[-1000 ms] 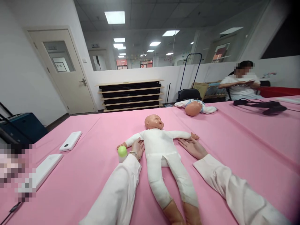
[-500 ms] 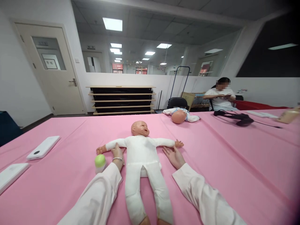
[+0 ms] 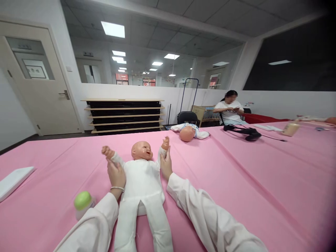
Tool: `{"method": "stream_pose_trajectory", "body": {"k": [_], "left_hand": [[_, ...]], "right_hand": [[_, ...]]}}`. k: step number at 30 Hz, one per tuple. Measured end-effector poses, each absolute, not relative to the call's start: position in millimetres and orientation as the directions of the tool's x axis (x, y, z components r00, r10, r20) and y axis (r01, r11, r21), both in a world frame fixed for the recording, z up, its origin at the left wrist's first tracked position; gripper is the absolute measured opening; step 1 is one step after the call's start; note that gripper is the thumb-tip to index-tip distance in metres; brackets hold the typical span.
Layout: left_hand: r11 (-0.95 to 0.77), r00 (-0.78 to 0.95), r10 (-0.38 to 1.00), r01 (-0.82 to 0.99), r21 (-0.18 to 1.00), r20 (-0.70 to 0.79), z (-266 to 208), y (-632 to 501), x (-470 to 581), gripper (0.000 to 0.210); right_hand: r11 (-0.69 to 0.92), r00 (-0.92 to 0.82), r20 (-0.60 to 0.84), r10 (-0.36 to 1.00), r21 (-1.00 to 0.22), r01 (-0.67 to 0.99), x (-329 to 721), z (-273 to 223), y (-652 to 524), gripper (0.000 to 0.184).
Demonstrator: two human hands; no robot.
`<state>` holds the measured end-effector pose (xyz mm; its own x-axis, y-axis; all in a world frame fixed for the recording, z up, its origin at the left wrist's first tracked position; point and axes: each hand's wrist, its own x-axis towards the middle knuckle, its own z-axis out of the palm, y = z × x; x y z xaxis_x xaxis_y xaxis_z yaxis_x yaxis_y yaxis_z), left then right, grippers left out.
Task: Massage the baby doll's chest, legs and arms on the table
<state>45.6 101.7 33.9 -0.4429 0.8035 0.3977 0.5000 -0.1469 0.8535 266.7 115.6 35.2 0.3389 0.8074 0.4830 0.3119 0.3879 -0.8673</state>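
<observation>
A baby doll (image 3: 143,178) in a white cloth suit lies on its back on the pink-covered table (image 3: 210,196), head away from me. Its two arms are bent upward beside its head. My left hand (image 3: 117,174), with a beaded bracelet at the wrist, is closed round the doll's arm on the left, below the doll's hand. Round the other arm my right hand (image 3: 166,163) is closed, with the thumb upward. Beside my left forearm stands a small bottle (image 3: 83,204) with a green cap, partly hidden by my sleeve.
A second doll (image 3: 187,133) lies at the table's far edge. To its right are a black strapped item (image 3: 243,132) and a beige bottle (image 3: 290,129). A white flat device (image 3: 15,182) lies at left. A person (image 3: 231,108) sits beyond the table.
The doll's arms went from stretched out sideways to raised beside its head. My hands moved from under the arms to gripping them. The camera view turned to the right.
</observation>
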Motion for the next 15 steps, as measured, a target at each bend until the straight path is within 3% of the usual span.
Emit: {"method": "stream_pose_trajectory", "body": {"k": [3, 8, 12, 15], "left_hand": [[-0.066, -0.345, 0.83, 0.72, 0.691, 0.438, 39.6, 115.2, 49.8, 0.054], [0.034, -0.199, 0.944, 0.851, 0.525, 0.262, 39.5, 136.8, 48.5, 0.051], [0.079, -0.189, 0.972, 0.824, 0.561, 0.14, 33.0, 154.7, 46.9, 0.051], [0.087, -0.181, 0.98, 0.771, 0.631, 0.086, 25.0, 166.0, 47.9, 0.05]], "right_hand": [[0.364, 0.307, 0.486, 0.818, -0.851, 0.379, 251.1, 43.4, 139.4, 0.067], [0.416, 0.157, 0.528, 0.835, -0.791, 0.448, 247.1, 36.3, 165.4, 0.056], [0.399, 0.055, 0.464, 0.884, -0.812, 0.426, 259.9, 21.8, 179.8, 0.055], [0.272, 0.061, 0.358, 0.932, -0.799, 0.536, 268.5, 13.3, 185.1, 0.053]]}}
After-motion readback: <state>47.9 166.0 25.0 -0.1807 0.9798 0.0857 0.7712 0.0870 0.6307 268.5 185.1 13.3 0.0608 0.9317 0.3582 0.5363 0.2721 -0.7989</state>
